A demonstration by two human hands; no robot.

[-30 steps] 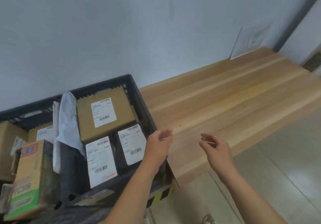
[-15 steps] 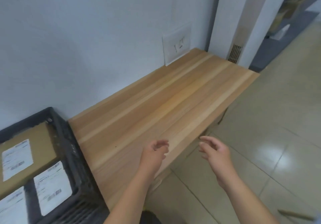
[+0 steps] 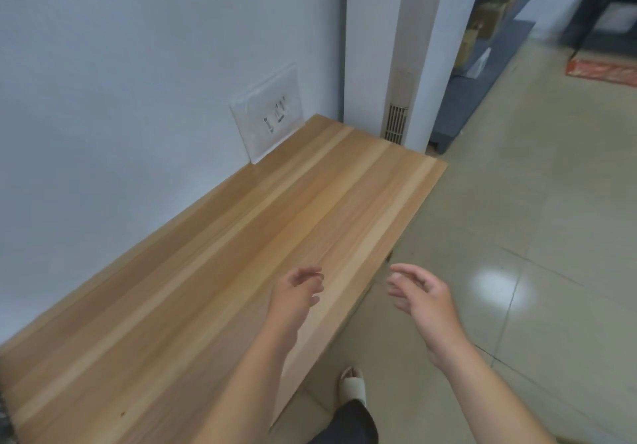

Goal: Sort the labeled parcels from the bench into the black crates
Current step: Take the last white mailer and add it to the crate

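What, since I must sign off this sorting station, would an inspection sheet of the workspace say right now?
Surface: wooden bench against the wall; nothing seen on its visible top.
Job's things: no parcels seen; dark sliver at the lower left edge, too little to identify.
Clutter: nothing seen.
Grippers: left hand empty, fingers loosely curled, above the bench's front edge; right hand empty, fingers relaxed, above the floor.
Cables: nothing seen.
Surroundings: wall plate behind the bench; vent grille low on the pillar; tiled floor; blurred shelving beyond; sandalled foot beside the bench.
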